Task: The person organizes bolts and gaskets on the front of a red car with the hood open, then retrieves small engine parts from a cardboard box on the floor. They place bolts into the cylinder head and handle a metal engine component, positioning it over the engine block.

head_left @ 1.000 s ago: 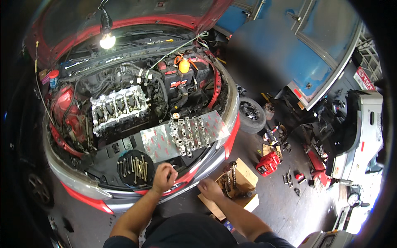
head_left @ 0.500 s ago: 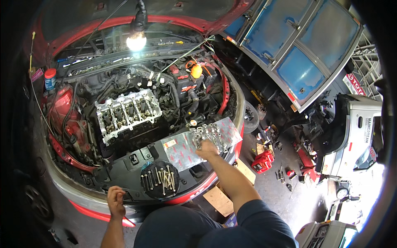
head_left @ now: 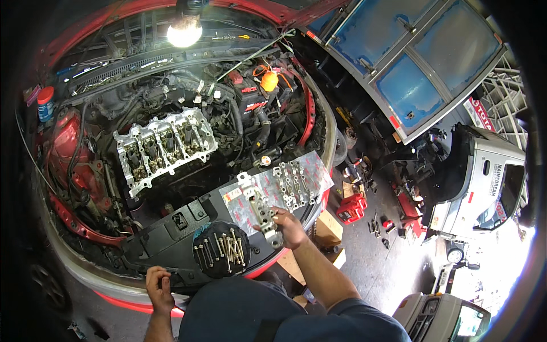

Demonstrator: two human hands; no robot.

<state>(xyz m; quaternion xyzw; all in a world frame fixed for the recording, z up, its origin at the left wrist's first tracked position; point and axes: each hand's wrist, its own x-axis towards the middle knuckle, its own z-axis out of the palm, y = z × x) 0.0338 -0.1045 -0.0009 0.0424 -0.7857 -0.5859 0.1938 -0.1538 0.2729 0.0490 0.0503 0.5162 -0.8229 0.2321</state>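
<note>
My right hand (head_left: 288,227) grips a long silver metal part (head_left: 259,208) with holes, held over a foil-like sheet (head_left: 231,214) on the front panel. Similar small silver castings (head_left: 292,185) lie on that sheet's right side. My left hand (head_left: 160,288) is near the car's front edge, empty, with loosely bent fingers apart. Between my hands, several long bolts (head_left: 228,251) lie in a round dark holder (head_left: 206,268). Farther in, the aluminium cylinder head (head_left: 162,148) sits in the open engine bay, with valve-train parts exposed.
A lit bulb (head_left: 183,33) hangs above the bay. An orange object (head_left: 269,81) is on the battery. At right are a cardboard box (head_left: 327,228), red jug (head_left: 351,208), scattered parts, a white vehicle (head_left: 473,188) and a blue-panelled truck body (head_left: 410,68).
My right hand has lifted a silver part from the group on the sheet and brought it leftward. My left hand moved left and down from one second ago. The view has shifted.
</note>
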